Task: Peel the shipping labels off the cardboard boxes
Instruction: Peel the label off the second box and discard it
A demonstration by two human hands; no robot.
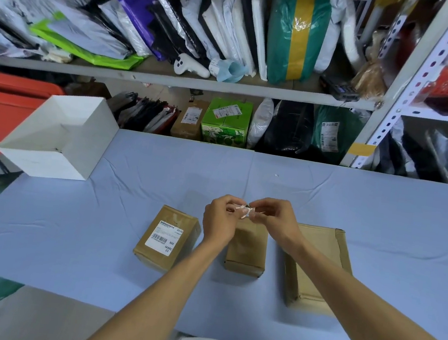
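In the head view, the left hand (219, 220) and the right hand (275, 221) meet above the blue surface (380, 217). Both pinch a small crumpled peeled label (244, 211) between their fingertips. Just under them, at 6 o'clock, stands the middle cardboard box (247, 247), whose top shows no label. The right cardboard box (318, 266), at 4 o'clock, also shows none. The left cardboard box (165, 237), at 8 o'clock, carries its shipping label (164, 236), flat and whole.

The glue side of the crumpled piece can probably stick to the fingers, so that it does not drop when released and instead travels with one hand. If it is thrown toward the white open box (57, 135), well apart at 10 o'clock, it may fall short onto the surface. For the remaining label, a fast pull can tear the paper or strip the cardboard skin. The box also looks light, so without a holding hand it may lift or slide.
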